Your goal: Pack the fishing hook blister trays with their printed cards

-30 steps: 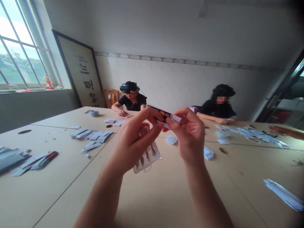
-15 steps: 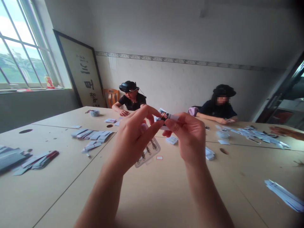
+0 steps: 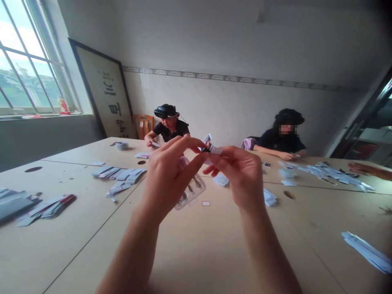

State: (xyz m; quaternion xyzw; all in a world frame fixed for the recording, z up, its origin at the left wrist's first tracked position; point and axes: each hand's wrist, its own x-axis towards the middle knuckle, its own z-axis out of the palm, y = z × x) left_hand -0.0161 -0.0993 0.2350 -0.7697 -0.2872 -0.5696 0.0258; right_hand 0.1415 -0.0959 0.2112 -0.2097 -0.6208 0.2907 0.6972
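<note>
My left hand [image 3: 168, 175] is closed, its lower fingers around a clear plastic case [image 3: 199, 185] that hangs tilted below the palm. Several small dark metal pieces, like swivels, show inside the case. The left thumb and index finger also touch a small printed paper label [image 3: 216, 150], white with a black and coloured part. My right hand [image 3: 243, 171] pinches that label's white end between thumb and fingers. The label looks bent, with one corner standing up. A small white sticker with a red border [image 3: 206, 203] lies on the table below the hands.
Paper stacks [image 3: 119, 173] and further papers [image 3: 49, 210] lie at left, more slips [image 3: 330, 173] at right, and a strip bundle [image 3: 364, 251] near the right edge. Two people in black headgear sit across the table [image 3: 196, 253]; another person's hand [image 3: 372, 170] reaches in from the right.
Both hands have shifted slightly left with the label, which now stands more upright and bent. The case has risen a little behind my left hand. The person at left has raised a hand with paper.
</note>
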